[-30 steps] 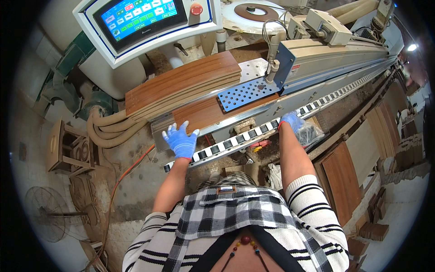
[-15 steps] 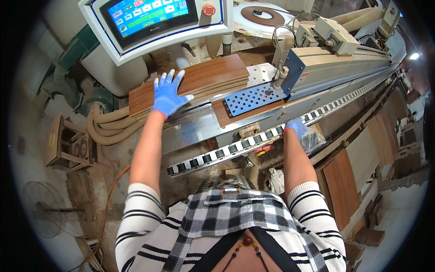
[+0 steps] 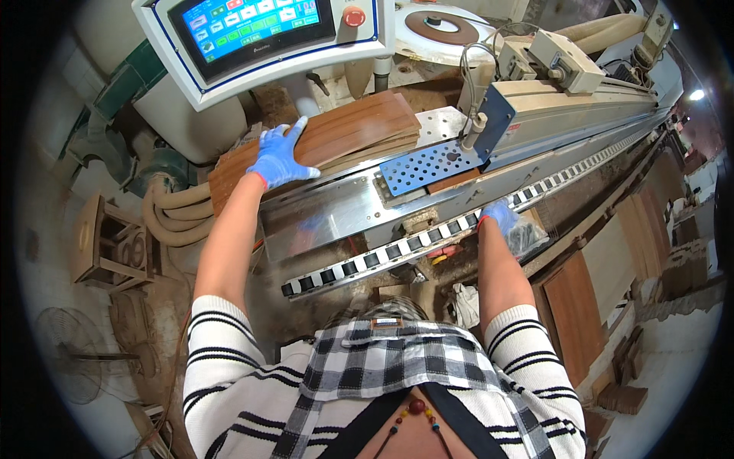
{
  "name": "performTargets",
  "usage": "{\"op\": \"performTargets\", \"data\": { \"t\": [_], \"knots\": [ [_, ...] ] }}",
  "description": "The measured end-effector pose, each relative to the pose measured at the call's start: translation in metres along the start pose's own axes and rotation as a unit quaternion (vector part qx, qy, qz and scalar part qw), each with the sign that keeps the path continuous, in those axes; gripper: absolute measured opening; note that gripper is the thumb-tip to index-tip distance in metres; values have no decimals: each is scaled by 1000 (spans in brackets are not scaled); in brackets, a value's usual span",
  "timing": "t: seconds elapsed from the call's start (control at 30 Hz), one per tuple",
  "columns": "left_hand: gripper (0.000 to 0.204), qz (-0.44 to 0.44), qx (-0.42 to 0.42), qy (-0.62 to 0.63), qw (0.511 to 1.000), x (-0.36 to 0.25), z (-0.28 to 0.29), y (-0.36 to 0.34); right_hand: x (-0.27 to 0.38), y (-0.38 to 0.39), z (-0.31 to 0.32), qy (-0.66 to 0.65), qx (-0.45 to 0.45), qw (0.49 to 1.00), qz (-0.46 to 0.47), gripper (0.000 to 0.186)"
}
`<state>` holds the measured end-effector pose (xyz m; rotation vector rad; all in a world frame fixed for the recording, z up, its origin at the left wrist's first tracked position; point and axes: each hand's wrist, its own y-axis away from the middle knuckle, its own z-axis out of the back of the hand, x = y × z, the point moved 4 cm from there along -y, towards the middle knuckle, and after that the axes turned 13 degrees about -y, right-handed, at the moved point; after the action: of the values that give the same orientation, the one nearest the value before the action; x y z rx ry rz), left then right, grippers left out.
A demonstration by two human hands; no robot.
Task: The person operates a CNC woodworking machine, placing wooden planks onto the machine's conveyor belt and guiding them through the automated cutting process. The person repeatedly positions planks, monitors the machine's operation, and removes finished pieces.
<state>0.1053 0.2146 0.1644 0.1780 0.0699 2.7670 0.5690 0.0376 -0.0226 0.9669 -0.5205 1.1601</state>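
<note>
My left hand, in a blue glove, lies with fingers spread on the top board of a stack of brown wood-grain boards. That top board sits a little askew over the ones below. My right hand, also gloved in blue, is at the roller rail beside a clear plastic bag; its fingers are mostly hidden. Beyond the rail, a blue perforated plate covers part of another brown board on the machine's metal bed.
A control panel with a lit screen and red button stands behind the stack. The machine's long beam runs to the far right. Boards lie at the right. Beige hoses and a wooden stool are at the left.
My left hand has moved slightly left, and the top board has shifted and turned under it. The board beneath the blue plate has slid right, baring the metal bed. My right hand stays put.
</note>
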Motion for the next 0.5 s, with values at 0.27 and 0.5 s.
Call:
{"op": "performTargets", "data": {
  "t": [0.27,0.5],
  "knots": [
    [116,17,-43,36,998,33,-18,152,-1,-1,-2,-23,-52,998,-3,64],
    [113,-7,29,33,999,16,-71,211,9,15,6,9,3,1000,-15,71]
  ]
}}
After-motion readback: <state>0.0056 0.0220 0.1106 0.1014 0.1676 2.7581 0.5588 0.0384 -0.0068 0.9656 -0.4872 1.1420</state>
